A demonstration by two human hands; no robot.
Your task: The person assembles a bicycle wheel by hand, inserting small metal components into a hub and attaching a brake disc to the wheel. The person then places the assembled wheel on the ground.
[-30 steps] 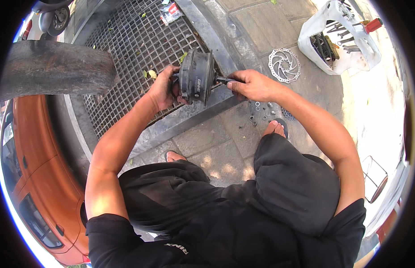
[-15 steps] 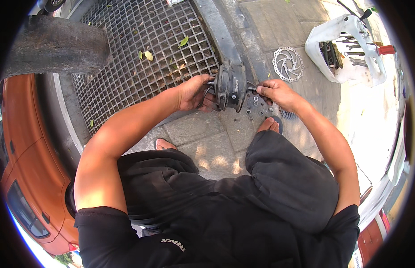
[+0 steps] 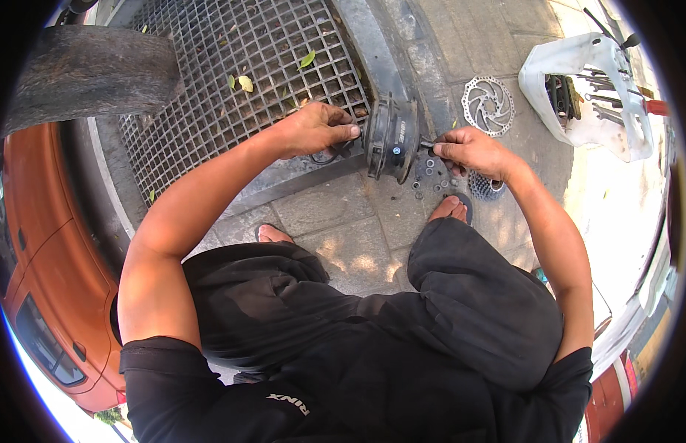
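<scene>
Apart, the left hand (image 3: 318,131) and right hand (image 3: 473,153) grip the drum-shaped black metal hub (image 3: 394,139), now nearer silver ring-shaped washers (image 3: 430,163), likely easing reach.

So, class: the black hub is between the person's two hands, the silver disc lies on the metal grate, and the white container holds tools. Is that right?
Not quite: the head view shows the silver disc on stone paving, not the metal grate. The black hub is indeed between the left hand and right hand, and the white container holds tools.
</scene>
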